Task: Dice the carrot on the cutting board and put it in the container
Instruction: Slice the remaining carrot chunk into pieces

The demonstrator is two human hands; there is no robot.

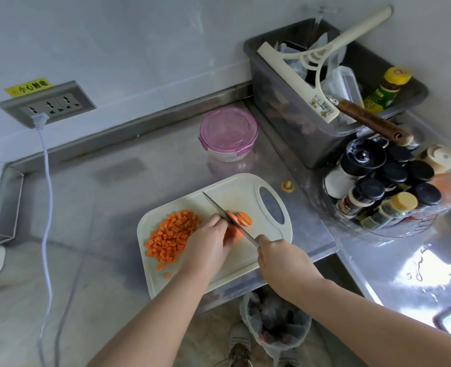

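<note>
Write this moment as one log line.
slicing | left hand holds carrot | right hand holds knife | dice on board | container closed

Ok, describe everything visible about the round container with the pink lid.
The round clear-walled container with a translucent pink lid stands upright on the steel counter, beyond the cream cutting board and just left of the grey plastic bin. Its lid is on, with snap tabs around the rim. The body looks like glass or clear plastic. No carrot shows inside. Nothing else touches it.

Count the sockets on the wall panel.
3, in a row on the panel: left socket, holding a white plug; middle socket; right socket. None seem hidden.
</note>
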